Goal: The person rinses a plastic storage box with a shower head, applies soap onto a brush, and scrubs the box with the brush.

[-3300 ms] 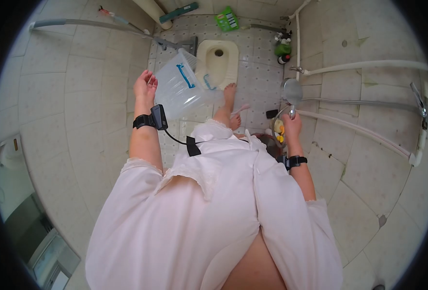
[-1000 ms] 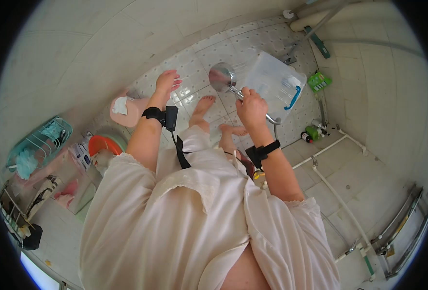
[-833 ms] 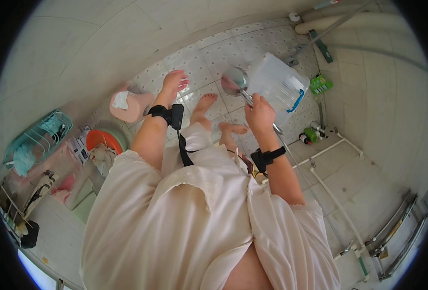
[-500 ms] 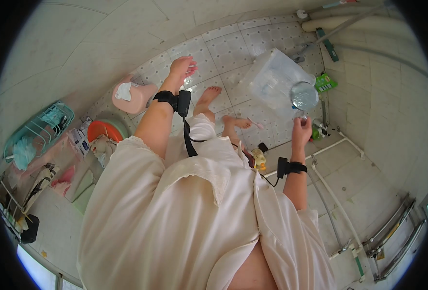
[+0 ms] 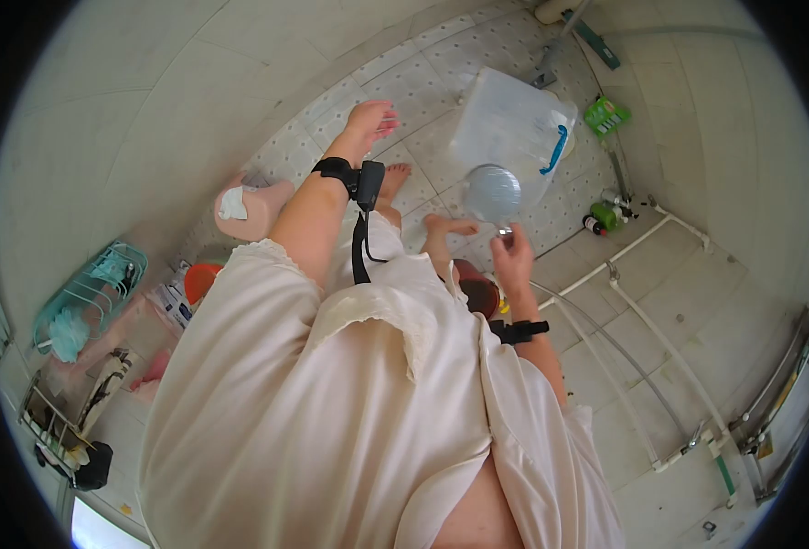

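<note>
My right hand [image 5: 514, 256] is closed around the handle of a round, silvery shower head [image 5: 493, 193], whose broad disc points away from me. A grey hose [image 5: 610, 352] runs from near that hand to the pipework. Just beyond the shower head, a translucent plastic storage box [image 5: 498, 114] with a blue handle [image 5: 555, 149] rests on the tiled floor. My left hand [image 5: 372, 123] hangs in the air left of the box, its fingers loosely stretched and holding nothing. Both wrists wear black straps with small devices.
A pink bin [image 5: 253, 209] stands by the left wall. A teal wire basket [image 5: 93, 297] and an orange basin [image 5: 203, 282] are at lower left. Right of the box are a green packet [image 5: 605, 116] and several bottles [image 5: 608, 216]. White pipes [image 5: 665, 339] run along the right wall.
My right hand has carried the shower head left, to the near side of the box. My left hand has shifted slightly right. The view has turned, and the box's blue handle now shows.
</note>
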Demonstrator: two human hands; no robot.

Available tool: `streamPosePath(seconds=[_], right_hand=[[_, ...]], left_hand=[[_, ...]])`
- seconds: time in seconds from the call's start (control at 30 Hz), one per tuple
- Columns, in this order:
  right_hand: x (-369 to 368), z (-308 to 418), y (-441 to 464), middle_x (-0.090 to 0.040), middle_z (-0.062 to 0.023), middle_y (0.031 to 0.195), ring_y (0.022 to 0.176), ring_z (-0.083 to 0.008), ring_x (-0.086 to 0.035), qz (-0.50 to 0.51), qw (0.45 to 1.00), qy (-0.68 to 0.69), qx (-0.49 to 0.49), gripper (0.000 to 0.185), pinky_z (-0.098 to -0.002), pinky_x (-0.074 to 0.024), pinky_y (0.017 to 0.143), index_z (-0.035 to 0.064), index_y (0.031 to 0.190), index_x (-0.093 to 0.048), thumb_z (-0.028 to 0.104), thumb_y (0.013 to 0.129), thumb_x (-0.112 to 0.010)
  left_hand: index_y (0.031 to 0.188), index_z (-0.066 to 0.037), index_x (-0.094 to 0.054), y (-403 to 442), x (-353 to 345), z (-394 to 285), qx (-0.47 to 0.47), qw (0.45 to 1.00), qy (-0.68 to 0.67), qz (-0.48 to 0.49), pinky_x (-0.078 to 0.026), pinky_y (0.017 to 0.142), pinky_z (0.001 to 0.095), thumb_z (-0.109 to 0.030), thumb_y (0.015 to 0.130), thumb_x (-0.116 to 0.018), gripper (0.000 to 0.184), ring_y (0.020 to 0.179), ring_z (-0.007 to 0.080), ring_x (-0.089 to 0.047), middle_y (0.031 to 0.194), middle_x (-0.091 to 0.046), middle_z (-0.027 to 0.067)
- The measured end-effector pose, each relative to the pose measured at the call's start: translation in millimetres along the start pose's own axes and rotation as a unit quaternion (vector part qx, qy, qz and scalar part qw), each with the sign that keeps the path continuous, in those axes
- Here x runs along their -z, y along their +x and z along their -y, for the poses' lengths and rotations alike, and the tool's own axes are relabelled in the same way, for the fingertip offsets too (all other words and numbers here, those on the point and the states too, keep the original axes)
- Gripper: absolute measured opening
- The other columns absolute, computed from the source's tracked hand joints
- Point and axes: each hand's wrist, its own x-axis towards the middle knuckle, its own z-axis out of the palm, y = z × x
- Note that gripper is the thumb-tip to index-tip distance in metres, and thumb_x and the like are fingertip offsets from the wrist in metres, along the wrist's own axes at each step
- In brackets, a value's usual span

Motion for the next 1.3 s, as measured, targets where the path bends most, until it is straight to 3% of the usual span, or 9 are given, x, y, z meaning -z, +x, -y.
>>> streamPosePath(seconds=[0.13,0.3,0.43,0.5,0.57,0.7,1.0,1.13,1.3], right_hand=[[-23.5,39.7,-2.9,-0.067,-0.0134,0.084,0.078,-0.0394,-0.065,0.061,0.986,-0.079,0.137,0.021,-0.0489,-0.0523,0.070,0.0080,0.099,-0.063,0.018,0.081,-0.070],[-37.0,92.4,10.3,-0.067,-0.0118,0.087,0.082,-0.0383,-0.067,0.120,0.964,-0.151,0.185,0.020,-0.0513,-0.0522,0.073,0.0097,0.096,-0.062,0.019,0.081,-0.070],[-39.3,125.7,18.5,-0.068,-0.0116,0.088,0.080,-0.0391,-0.067,0.128,0.954,-0.151,0.226,0.021,-0.0508,-0.0531,0.073,0.0092,0.098,-0.063,0.021,0.082,-0.069],[-41.5,136.5,20.5,-0.068,-0.0120,0.088,0.081,-0.0385,-0.067,0.122,0.957,-0.141,0.221,0.022,-0.0500,-0.0532,0.073,0.0088,0.099,-0.063,0.021,0.082,-0.069],[-42.5,145.8,23.6,-0.068,-0.0124,0.089,0.081,-0.0380,-0.068,0.115,0.961,-0.131,0.216,0.022,-0.0492,-0.0534,0.073,0.0084,0.100,-0.063,0.021,0.083,-0.069],[-45.7,154.0,37.2,-0.068,-0.0140,0.090,0.081,-0.0377,-0.067,0.114,0.965,-0.063,0.229,0.022,-0.0476,-0.0527,0.072,0.0066,0.101,-0.062,0.018,0.084,-0.069],[-55.7,172.9,69.8,-0.066,-0.0132,0.088,0.083,-0.0371,-0.065,0.038,0.965,-0.036,0.258,0.019,-0.0471,-0.0514,0.070,0.0062,0.098,-0.061,0.013,0.083,-0.070],[-45.1,177.0,74.5,-0.066,-0.0127,0.089,0.082,-0.0369,-0.066,-0.033,0.954,-0.078,0.288,0.023,-0.0484,-0.0524,0.070,0.0071,0.097,-0.060,0.016,0.080,-0.073],[-11.7,163.6,61.4,-0.066,-0.0147,0.091,0.083,-0.0388,-0.066,-0.073,0.974,-0.070,0.205,0.023,-0.0493,-0.0532,0.071,0.0068,0.097,-0.059,0.020,0.082,-0.071]], left_hand=[[0.126,-0.008,-0.060,-2.5,-12.5,0.3,0.005,1.000,0.008,0.011,-0.056,0.080,0.0369,-0.023,0.099,-0.062,0.031,0.091,0.0247,-0.071,0.110,-0.070,0.0114],[0.124,-0.007,-0.062,-12.9,-2.9,12.1,0.015,1.000,0.022,0.007,-0.056,0.082,0.0364,-0.024,0.099,-0.064,0.031,0.097,0.0237,-0.069,0.109,-0.070,0.0103],[0.140,-0.003,-0.056,-36.4,10.7,22.0,0.081,0.987,-0.020,0.135,-0.052,0.099,0.0355,-0.020,0.101,-0.061,0.043,0.117,0.0214,-0.064,0.130,-0.065,0.0119],[0.143,-0.002,-0.055,-73.0,5.3,7.9,0.090,0.973,-0.080,0.196,-0.052,0.102,0.0351,-0.018,0.100,-0.062,0.046,0.119,0.0197,-0.063,0.135,-0.064,0.0113],[0.111,-0.008,-0.071,-96.9,-5.4,-11.6,0.132,0.972,-0.054,0.189,-0.058,0.081,0.0357,-0.029,0.097,-0.069,0.025,0.093,0.0189,-0.070,0.110,-0.073,0.0063],[0.117,-0.005,-0.071,-73.6,15.8,9.7,-0.002,0.975,-0.095,0.200,-0.058,0.080,0.0340,-0.029,0.100,-0.063,0.031,0.093,0.0183,-0.070,0.108,-0.074,0.0059],[0.125,-0.005,-0.064,-53.9,21.3,-14.3,-0.065,0.975,-0.167,0.131,-0.050,0.099,0.0414,-0.030,0.099,-0.063,0.036,0.114,0.0231,-0.063,0.121,-0.069,0.0083],[0.135,-0.004,-0.058,-48.6,-6.8,-10.5,-0.022,0.950,-0.231,0.211,-0.044,0.115,0.0465,-0.025,0.099,-0.062,0.042,0.128,0.0304,-0.059,0.135,-0.063,0.0130],[0.138,-0.003,-0.055,-74.2,-63.1,-7.9,-0.016,0.942,-0.152,0.299,-0.045,0.114,0.0495,-0.021,0.100,-0.060,0.043,0.132,0.0321,-0.056,0.140,-0.059,0.0154]])
